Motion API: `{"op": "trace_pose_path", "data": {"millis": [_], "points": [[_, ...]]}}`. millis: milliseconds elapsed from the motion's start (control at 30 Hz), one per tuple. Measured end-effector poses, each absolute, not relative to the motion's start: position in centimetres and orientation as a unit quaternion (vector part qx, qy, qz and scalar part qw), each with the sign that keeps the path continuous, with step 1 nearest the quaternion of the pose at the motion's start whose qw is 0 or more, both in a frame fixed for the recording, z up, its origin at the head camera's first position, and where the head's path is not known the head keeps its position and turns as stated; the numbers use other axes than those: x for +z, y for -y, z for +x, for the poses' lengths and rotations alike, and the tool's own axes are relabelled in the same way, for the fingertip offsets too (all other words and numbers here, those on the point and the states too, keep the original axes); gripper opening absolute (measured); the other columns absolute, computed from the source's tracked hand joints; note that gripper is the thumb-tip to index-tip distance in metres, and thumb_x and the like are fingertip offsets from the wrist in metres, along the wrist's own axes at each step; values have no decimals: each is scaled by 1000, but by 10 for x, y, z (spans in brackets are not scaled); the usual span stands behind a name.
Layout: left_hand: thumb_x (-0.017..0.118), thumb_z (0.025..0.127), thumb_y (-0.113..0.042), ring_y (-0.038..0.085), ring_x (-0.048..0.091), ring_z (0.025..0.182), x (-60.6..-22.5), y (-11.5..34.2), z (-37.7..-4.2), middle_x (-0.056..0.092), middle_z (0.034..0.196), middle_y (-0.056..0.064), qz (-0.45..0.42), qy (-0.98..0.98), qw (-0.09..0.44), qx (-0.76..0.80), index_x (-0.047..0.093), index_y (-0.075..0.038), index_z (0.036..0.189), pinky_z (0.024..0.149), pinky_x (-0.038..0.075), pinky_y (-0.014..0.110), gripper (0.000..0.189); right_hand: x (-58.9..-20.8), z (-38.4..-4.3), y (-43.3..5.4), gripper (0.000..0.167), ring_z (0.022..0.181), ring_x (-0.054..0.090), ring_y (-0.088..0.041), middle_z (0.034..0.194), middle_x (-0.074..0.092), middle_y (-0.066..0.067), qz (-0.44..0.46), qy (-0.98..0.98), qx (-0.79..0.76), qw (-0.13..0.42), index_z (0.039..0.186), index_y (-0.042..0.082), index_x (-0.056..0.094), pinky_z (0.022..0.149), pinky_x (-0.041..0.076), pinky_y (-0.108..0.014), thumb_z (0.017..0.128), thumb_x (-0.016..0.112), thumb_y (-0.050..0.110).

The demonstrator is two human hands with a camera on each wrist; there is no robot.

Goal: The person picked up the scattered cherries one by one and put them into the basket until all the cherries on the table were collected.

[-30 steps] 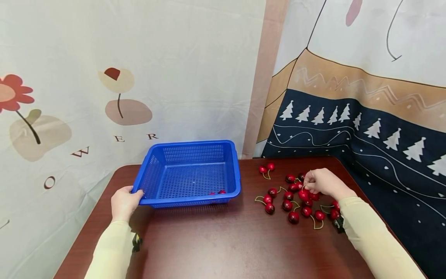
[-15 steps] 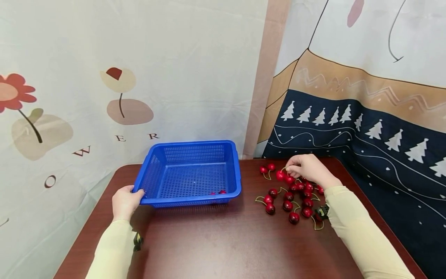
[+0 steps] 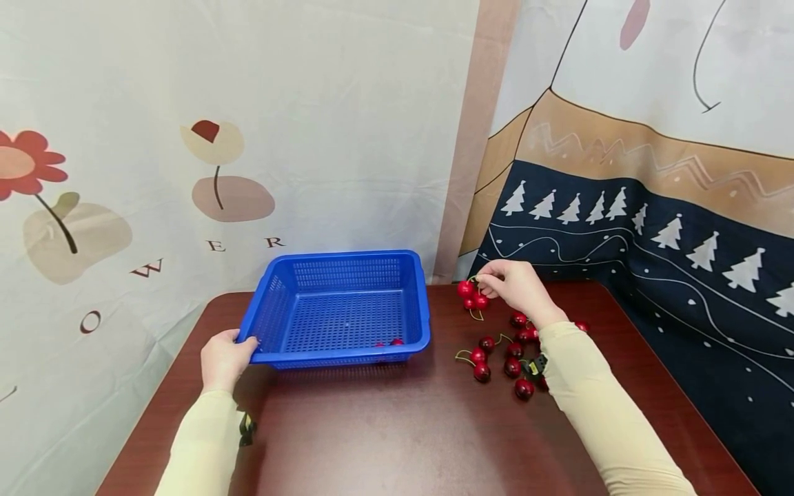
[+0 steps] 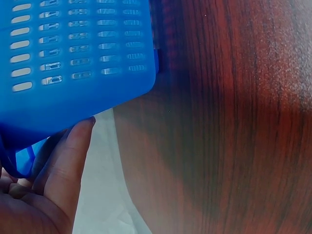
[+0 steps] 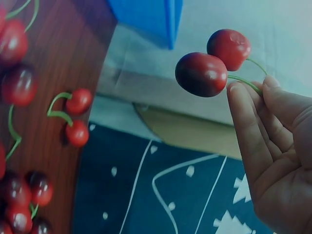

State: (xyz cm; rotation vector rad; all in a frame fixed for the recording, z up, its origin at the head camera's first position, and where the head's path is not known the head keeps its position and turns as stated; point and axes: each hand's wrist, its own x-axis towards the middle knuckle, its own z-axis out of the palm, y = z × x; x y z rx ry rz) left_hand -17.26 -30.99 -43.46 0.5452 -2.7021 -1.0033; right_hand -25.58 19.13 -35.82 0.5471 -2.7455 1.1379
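My left hand (image 3: pixel 225 359) grips the near left corner of a blue plastic basket (image 3: pixel 335 357), thumb over the rim; the left wrist view shows the thumb (image 4: pixel 73 151) against the slotted wall. A couple of red cherries (image 3: pixel 397 342) lie inside at the basket's near right. My right hand (image 3: pixel 517 289) pinches the green stems of a pair of cherries (image 5: pixel 202 74) between thumb and forefinger. This pair hangs in the air right of the basket, apart from it. In the head view it partly overlaps another pair (image 5: pixel 78 117) lying on the table.
Several more cherries (image 3: pixel 513 350) with curved stems lie on the brown wooden table (image 3: pixel 360 427) to the right, some hidden by the right forearm. Printed cloth (image 3: pixel 347 138) hangs behind the table, and a dark tree-patterned cloth (image 3: pixel 651 275) at the right.
My right hand has lifted the cherry pair out of the pile and carried it left toward the basket. The left hand and basket have stayed in place.
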Motion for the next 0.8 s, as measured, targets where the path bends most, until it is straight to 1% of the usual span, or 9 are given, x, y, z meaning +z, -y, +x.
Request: {"op": "trace_pose_path", "data": {"millis": [133, 367, 500, 633, 800], "points": [[60, 92, -17, 44, 62, 86, -434, 310, -172, 65, 102, 35, 183, 917, 105, -339, 61, 18, 115, 78, 50, 55, 42, -355, -258, -176, 11, 71, 71, -16, 83, 72, -6, 191, 902, 380, 70, 95, 5, 74, 75, 58, -36, 93, 69, 14], [60, 92, -17, 46, 62, 90, -434, 309, -172, 64, 107, 36, 186, 916, 101, -340, 59, 19, 118, 82, 49, 57, 44, -348, -263, -146, 12, 71, 71, -15, 85, 72, -5, 189, 895, 401, 41, 95, 7, 74, 74, 58, -33, 94, 68, 17], [60, 91, -17, 46, 61, 91, -434, 310, -172, 64, 106, 36, 185, 917, 102, -339, 60, 18, 117, 82, 48, 57, 44, -345, -265, -129, 12, 70, 70, -14, 81, 72, -3, 196, 893, 404, 37, 93, 9, 74, 75, 58, -33, 94, 69, 19], [60, 91, -17, 47, 61, 92, -434, 310, -173, 64, 107, 36, 185, 918, 102, -337, 60, 18, 117, 83, 48, 57, 44, -346, -268, -111, 12, 69, 70, -14, 77, 70, -3, 214, 883, 416, 28, 91, 6, 73, 72, 58, -30, 93, 70, 17], [59, 92, -17, 47, 61, 93, -434, 310, -173, 63, 108, 37, 189, 916, 98, -340, 59, 19, 119, 85, 48, 58, 45, -346, -271, -91, 11, 71, 69, -15, 78, 68, -5, 220, 879, 423, 5, 91, 4, 72, 69, 58, -30, 93, 70, 14]]}}
